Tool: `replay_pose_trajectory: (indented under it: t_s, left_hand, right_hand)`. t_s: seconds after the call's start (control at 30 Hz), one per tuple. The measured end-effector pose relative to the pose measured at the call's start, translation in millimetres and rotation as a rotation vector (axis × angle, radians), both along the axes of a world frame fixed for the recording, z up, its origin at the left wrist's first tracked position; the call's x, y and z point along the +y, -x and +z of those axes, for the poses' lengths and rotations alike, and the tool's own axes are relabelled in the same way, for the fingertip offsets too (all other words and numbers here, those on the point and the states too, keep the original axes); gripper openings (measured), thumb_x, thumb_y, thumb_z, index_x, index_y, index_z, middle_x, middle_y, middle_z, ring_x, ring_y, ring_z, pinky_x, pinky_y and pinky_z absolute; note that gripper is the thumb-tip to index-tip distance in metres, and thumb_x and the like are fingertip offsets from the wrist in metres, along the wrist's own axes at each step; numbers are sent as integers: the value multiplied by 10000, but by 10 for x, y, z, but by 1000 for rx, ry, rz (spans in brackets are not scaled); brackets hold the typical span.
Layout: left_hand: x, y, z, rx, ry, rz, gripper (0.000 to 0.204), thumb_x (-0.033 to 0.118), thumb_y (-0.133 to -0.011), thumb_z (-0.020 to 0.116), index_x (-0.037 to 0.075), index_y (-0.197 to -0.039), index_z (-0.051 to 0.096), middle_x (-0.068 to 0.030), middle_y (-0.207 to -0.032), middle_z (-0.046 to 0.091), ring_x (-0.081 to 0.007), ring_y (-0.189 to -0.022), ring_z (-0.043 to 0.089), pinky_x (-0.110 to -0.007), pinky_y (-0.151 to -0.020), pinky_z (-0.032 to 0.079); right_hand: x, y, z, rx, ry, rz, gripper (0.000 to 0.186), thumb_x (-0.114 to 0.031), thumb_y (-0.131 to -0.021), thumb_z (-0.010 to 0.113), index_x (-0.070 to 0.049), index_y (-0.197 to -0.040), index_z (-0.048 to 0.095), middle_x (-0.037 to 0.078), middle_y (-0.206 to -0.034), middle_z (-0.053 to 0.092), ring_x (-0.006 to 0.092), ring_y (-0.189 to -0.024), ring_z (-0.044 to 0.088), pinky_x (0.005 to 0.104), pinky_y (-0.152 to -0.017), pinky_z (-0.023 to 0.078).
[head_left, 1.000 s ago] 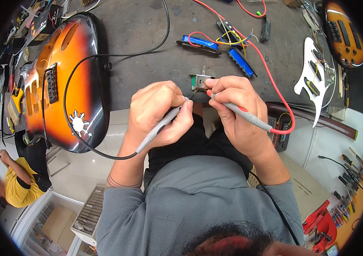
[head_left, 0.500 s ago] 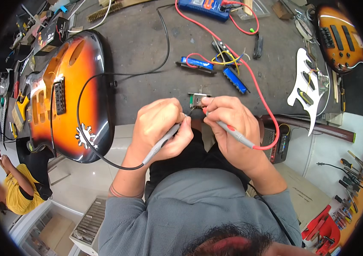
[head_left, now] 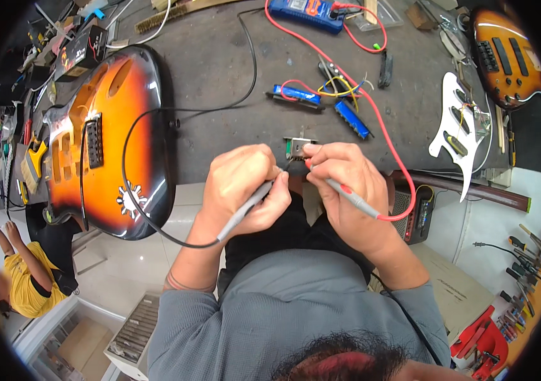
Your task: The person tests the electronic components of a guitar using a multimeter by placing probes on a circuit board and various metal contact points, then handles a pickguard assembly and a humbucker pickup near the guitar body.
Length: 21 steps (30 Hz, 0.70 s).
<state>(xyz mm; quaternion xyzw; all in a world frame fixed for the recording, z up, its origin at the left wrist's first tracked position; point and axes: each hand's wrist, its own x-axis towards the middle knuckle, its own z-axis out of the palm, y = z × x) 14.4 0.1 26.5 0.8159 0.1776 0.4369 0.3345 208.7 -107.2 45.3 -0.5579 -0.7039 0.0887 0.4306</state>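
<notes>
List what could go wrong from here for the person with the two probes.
The black-wired probe in the left hand and the red-wired probe in the right hand have tips close together and might touch. The small metal part lies near the edge of the table and could be knocked off. The black cable crosses the guitar body, so a tug might rub its finish.

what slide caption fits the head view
Left hand and right hand each hold a grey probe near a small metal part at the edge of the workbench.
</notes>
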Motion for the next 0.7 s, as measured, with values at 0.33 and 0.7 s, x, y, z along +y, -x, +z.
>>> replay_pose_trajectory:
  t_s: [0.33,0.7]
  left_hand:
    - [-9,37,-66,-29,16,17,259,-65,-758,776,29,-809,540,-108,-664,605,-238,-527,564,-333,-528,451]
    - [3,30,-53,-2,-20,10,271,-76,-725,769,30,-794,530,-112,-682,614,-250,-531,554,-339,-532,454]
  right_hand:
    - [-23,29,-6,4,-5,-5,392,6,-898,866,-79,-1158,586,132,-1121,741,327,-1008,790,417,-839,630]
    - [-23,27,-29,-9,-15,-4,396,9,-898,864,-74,-1165,584,135,-1121,741,329,-1008,787,417,-844,628]
